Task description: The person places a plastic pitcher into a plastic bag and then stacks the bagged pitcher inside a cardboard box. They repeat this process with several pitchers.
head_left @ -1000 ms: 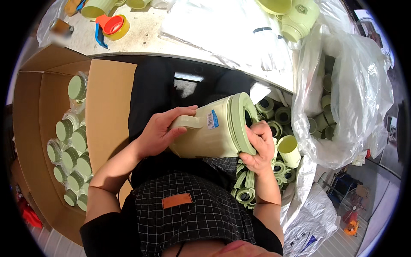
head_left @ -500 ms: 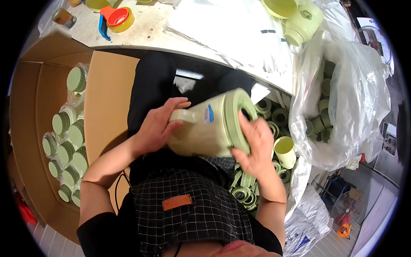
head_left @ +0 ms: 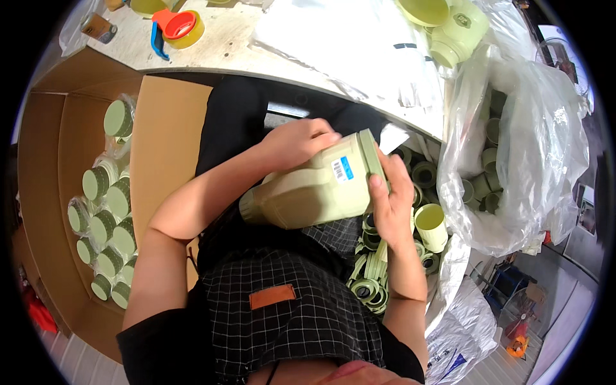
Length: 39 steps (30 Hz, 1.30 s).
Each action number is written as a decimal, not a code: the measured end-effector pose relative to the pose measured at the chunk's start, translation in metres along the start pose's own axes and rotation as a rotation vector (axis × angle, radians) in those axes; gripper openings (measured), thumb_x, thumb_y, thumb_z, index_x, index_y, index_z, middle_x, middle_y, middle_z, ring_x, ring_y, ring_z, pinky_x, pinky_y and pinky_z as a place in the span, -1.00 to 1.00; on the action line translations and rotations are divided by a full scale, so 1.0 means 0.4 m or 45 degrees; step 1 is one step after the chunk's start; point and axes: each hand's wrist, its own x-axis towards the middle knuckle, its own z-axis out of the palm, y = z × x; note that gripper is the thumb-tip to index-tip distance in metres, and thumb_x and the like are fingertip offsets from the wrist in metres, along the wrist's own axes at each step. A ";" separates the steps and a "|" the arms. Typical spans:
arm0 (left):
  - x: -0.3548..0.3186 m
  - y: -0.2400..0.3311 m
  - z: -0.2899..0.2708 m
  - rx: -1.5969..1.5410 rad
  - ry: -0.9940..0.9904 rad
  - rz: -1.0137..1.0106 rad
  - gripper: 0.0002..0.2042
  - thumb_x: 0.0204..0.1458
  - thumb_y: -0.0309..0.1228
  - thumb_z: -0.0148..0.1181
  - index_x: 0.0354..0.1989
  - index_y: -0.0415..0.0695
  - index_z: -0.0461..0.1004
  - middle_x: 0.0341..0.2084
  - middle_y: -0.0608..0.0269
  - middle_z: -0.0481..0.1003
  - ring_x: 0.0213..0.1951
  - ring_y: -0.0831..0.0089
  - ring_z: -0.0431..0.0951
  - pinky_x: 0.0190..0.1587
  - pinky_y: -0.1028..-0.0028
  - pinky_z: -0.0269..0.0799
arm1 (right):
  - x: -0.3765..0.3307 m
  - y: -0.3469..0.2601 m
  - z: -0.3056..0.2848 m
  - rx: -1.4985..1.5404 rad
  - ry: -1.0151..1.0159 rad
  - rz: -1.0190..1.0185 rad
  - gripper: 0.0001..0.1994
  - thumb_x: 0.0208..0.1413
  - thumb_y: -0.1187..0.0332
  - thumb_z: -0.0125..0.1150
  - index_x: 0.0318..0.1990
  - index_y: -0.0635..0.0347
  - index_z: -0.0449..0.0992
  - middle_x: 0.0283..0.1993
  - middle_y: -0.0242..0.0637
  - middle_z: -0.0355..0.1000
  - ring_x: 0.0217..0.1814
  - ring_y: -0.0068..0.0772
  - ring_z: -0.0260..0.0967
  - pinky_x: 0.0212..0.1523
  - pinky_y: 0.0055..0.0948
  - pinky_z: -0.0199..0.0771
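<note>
the pale green jug (head_left: pixel 314 192) is lying on its side across the person's lap, just below the table edge (head_left: pixel 256 64), wide mouth end pointing to their right. left hand (head_left: pixel 298 142) sits on top near the handle with fingers curled down onto the body, right hand (head_left: pixel 390 205) is cupped over the mouth rim, fingers together and pressed flat on it. if that's a ring or lid getting seated, i'd say best to hold the body firm with the left and push evenly round the rim so it doesn't go on crooked.

counting stuff: one jug in hand, one more jug (head_left: pixel 459 35) up on the table, one tape dispenser (head_left: pixel 176 29) with a red core. cardboard box (head_left: pixel 51 179) on the left has roughly a dozen green caps (head_left: pixel 106 215) showing. loose green rings (head_left: pixel 369 282) by the right knee and the cups in the clear plastic bag (head_left: pixel 539 147) are too piled up to count.
</note>
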 end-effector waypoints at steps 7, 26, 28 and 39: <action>-0.222 0.039 0.113 0.283 0.472 0.374 -0.56 0.26 -0.13 0.05 0.13 -0.24 0.41 -0.01 0.02 0.56 0.00 0.15 0.60 0.04 0.33 0.47 | -0.017 0.025 -0.012 0.050 0.010 0.059 -0.46 0.24 0.10 0.13 0.19 0.40 0.43 -0.31 -0.16 0.28 -0.27 -0.20 0.28 -0.19 -0.36 0.32; -0.262 0.059 0.061 0.388 0.395 0.710 -0.62 0.12 -0.33 0.20 0.08 -0.24 0.47 0.06 -0.06 0.52 -0.05 0.05 0.57 -0.02 0.22 0.49 | 0.013 0.060 -0.052 0.623 -0.100 0.287 -0.60 0.23 0.27 0.17 0.09 0.42 0.49 -0.32 -0.26 0.35 -0.34 -0.46 0.26 -0.24 -0.45 0.32; -0.260 0.161 -0.010 0.322 0.196 1.073 -0.73 0.12 -0.41 0.20 -0.02 -0.20 0.55 0.00 0.06 0.56 -0.06 0.16 0.55 0.01 0.22 0.47 | 0.008 0.067 -0.070 1.035 -0.094 0.456 -0.66 0.23 0.26 0.17 0.02 0.34 0.56 -0.35 -0.42 0.33 -0.32 -0.62 0.21 -0.25 -0.52 0.27; 0.450 0.078 -0.219 1.153 0.540 0.588 -0.63 0.04 -0.30 0.28 0.00 -0.16 0.49 -0.13 -0.03 0.50 -0.02 0.02 0.46 0.04 0.16 0.39 | 0.060 0.131 -0.064 0.464 -0.100 0.112 -0.60 0.06 0.39 0.25 0.09 0.26 0.44 -0.10 -0.19 0.34 -0.01 -0.20 0.29 0.08 -0.33 0.30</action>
